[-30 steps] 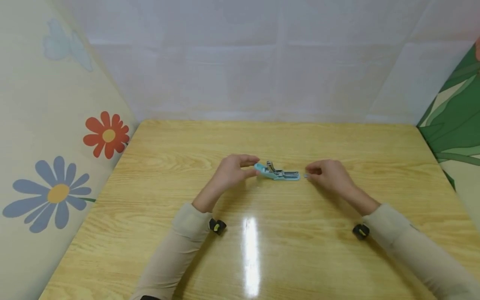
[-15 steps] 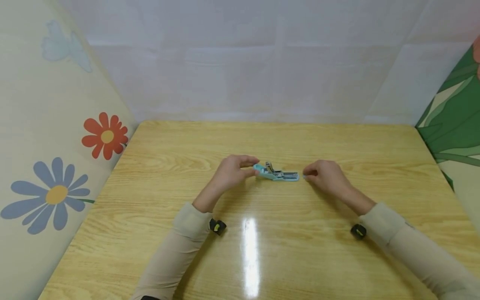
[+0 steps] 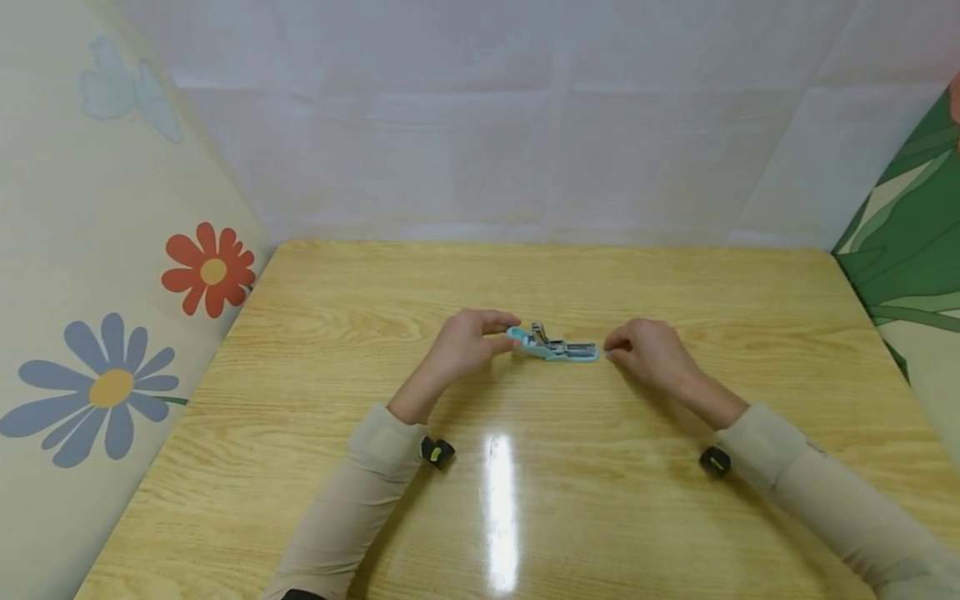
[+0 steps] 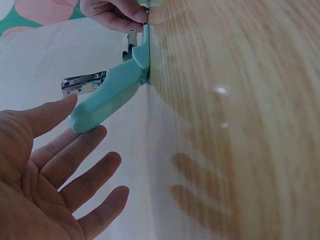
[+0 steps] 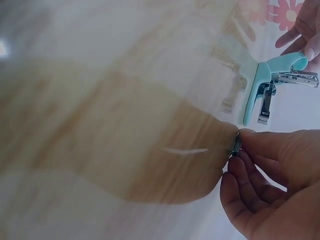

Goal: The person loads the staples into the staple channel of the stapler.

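Observation:
A teal stapler (image 3: 557,357) lies opened out on the table, its metal magazine and inner parts exposed. My left hand (image 3: 461,346) holds the raised end of its cover between thumb and index finger; the other fingers are spread apart in the left wrist view. At the stapler's opposite end, my right hand (image 3: 654,354) pinches a short strip of staples (image 5: 236,146) between thumb and fingertips, low over the tabletop. In the right wrist view a small gap separates the strip from the stapler. The head view mostly hides the strip behind the fingers.
The glossy wooden table (image 3: 600,517) carries a bright light reflection in front of the hands. A white cloth (image 3: 525,125) hangs behind it. Painted panels with flowers (image 3: 111,388) and green leaves (image 3: 907,242) flank both sides.
My right hand has moved slightly left with the strip of staples, closer to the stapler's end. The left hand and the stapler have stayed almost still.

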Available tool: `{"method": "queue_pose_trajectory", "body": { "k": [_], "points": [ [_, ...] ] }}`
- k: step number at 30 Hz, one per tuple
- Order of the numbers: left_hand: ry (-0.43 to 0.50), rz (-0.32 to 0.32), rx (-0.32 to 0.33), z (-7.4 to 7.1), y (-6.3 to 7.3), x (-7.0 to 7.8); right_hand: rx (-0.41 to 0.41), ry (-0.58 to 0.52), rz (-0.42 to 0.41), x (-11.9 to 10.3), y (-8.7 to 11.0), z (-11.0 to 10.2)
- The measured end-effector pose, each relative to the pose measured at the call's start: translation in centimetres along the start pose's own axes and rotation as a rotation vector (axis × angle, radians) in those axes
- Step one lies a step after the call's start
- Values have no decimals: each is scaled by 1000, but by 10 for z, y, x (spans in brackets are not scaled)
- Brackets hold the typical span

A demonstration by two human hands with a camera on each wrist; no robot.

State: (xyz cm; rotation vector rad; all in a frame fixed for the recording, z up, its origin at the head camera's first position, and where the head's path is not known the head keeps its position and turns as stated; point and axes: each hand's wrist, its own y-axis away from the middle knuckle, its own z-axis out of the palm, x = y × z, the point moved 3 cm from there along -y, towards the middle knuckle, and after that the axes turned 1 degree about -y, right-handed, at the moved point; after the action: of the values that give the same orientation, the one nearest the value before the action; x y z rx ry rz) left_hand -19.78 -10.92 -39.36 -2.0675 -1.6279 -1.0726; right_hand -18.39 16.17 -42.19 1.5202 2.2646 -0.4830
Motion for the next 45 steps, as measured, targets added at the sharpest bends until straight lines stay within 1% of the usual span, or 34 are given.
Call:
{"method": "queue_pose_trajectory", "body": {
  "k": [7, 12, 17, 19, 27, 30, 37, 41, 45],
  "points": [
    [2, -2, -2, 1, -1, 0, 6, 37, 40, 1, 3, -3],
    [0, 1, 3, 1, -1, -1, 43, 7, 45, 2, 4, -8],
    [3, 8, 3, 1, 0, -2, 95, -40, 18, 3, 3, -16],
    [4, 8, 4, 1, 0, -2, 115, -39, 1, 3, 2, -21],
    [-13, 7, 3, 1, 0, -2, 136, -78, 5, 5, 0, -36],
    [-20, 8, 6, 1, 0, -2, 174, -98, -10, 5, -1, -38],
    [-15, -5, 9, 2, 0, -2, 294, -146, -79, 4, -4, -42],
    [2, -22, 7, 3, -1, -3, 328, -149, -102, 3, -5, -46],
    [8, -31, 9, 3, -2, -4, 342, -156, -106, 1, -6, -49]
  ]
}}
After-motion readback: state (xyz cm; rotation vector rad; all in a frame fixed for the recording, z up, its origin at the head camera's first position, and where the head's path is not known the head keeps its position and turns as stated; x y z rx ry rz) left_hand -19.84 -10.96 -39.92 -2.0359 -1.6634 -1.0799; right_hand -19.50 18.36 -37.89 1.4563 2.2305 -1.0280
